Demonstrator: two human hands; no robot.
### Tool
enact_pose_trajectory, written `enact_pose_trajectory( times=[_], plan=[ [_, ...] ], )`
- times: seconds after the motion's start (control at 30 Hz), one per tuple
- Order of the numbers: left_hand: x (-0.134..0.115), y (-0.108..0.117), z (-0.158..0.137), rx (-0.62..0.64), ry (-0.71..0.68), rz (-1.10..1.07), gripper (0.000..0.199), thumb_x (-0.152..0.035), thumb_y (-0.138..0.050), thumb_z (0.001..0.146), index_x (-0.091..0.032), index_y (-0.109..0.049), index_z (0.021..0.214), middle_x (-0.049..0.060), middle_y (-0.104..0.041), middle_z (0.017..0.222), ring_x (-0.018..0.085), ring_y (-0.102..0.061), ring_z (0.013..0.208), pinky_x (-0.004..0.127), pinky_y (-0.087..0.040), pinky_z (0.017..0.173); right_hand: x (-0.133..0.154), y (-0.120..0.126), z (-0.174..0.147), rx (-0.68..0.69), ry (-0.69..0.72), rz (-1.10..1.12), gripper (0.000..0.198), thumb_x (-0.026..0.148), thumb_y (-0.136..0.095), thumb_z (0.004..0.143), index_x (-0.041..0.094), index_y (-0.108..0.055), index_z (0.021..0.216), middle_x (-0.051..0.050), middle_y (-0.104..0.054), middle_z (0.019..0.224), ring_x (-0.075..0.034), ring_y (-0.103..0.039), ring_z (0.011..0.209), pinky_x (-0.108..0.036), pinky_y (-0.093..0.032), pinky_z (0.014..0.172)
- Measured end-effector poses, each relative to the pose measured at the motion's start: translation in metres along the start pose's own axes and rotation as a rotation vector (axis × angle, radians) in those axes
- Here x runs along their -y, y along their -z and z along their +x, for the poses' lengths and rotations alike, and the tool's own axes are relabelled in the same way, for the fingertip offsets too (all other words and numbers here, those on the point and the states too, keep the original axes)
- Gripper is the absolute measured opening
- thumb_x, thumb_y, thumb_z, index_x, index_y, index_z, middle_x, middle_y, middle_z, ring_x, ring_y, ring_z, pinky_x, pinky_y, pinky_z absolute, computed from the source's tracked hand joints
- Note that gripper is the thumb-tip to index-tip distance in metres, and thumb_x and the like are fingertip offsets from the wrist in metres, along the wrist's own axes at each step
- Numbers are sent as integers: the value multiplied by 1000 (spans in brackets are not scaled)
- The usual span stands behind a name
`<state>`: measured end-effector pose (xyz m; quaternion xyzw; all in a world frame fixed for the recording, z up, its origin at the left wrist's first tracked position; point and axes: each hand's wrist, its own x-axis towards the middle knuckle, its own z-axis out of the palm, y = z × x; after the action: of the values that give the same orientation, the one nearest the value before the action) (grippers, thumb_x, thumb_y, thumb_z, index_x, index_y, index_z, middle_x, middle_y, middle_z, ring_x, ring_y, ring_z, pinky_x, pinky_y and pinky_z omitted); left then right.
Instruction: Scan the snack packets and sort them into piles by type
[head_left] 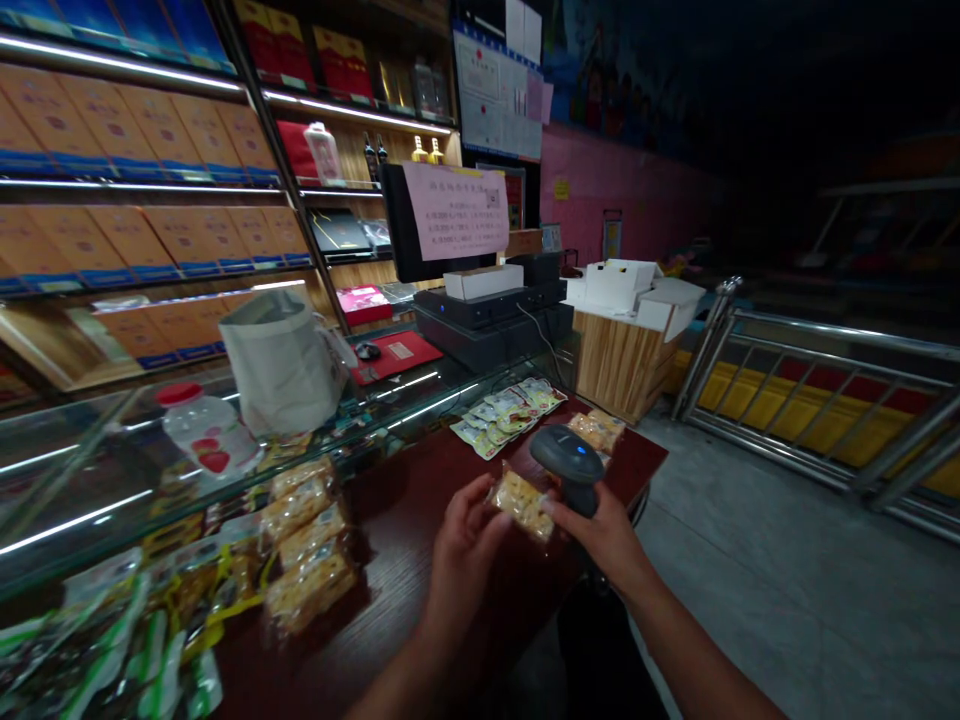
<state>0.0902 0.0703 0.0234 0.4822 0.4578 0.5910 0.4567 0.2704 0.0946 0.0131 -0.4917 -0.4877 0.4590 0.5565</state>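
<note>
My left hand (469, 540) is closed on a clear-wrapped, pale yellow snack bar (523, 503), its fingers at the packet's left edge. Just right of it, my right hand (604, 535) is wrapped around the handle of a dark barcode scanner (568, 455) with a blue light on top. The right thumb reaches across to the packet's right edge; whether it presses on it I cannot tell. Similar wrapped snack bars (311, 575) are stacked on the dark red tabletop (390, 510) to the left. More wrapped snacks (598, 430) lie behind the scanner.
Flat snack pouches (510, 412) lie at the table's back. Green and yellow packets (135, 630) fill the left front. A glass counter bears a red-capped bottle (210, 435), a white bag (281, 365) and a monitor (450, 215). A metal railing (832, 350) stands right.
</note>
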Motion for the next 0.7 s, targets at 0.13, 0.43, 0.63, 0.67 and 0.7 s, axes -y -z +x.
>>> enact_pose_trajectory(
  times=[0.13,0.43,0.63,0.67,0.7],
  plan=[
    [-18,25,3,10,259,-149,44,-41,-91,59,-15,-71,89,10,-76,93,22,-72,85,35,-61,79,2,-8,-3,40,20,-12,42,47,-87,65,18,-68,88,-3,-75,76,-17,-64,56,-28,-52,53],
    [-32,52,7,82,409,-274,40,-37,-97,52,-14,-70,70,4,-72,75,14,-68,69,30,-60,77,3,-20,-10,90,29,-57,42,48,-86,65,17,-68,88,-5,-76,78,-18,-65,61,-29,-53,56],
    [-29,60,15,-71,271,-262,45,-41,-97,46,-15,-67,67,0,-68,70,12,-65,69,27,-58,73,8,-12,-7,114,48,-145,40,56,-75,78,19,-62,86,0,-66,59,-17,-60,49,-28,-47,49],
    [-28,64,18,-119,224,-239,44,-41,-96,47,-15,-66,67,0,-68,70,12,-65,69,26,-58,72,8,-10,-7,116,56,-162,40,57,-73,80,19,-61,85,2,-63,55,-17,-59,48,-27,-46,49],
    [-27,67,21,-166,176,-212,44,-42,-95,48,-15,-66,67,0,-68,71,12,-64,69,24,-57,70,9,-8,-7,122,64,-177,40,58,-70,81,20,-60,83,2,-61,53,-17,-58,47,-27,-45,49]
  ],
)
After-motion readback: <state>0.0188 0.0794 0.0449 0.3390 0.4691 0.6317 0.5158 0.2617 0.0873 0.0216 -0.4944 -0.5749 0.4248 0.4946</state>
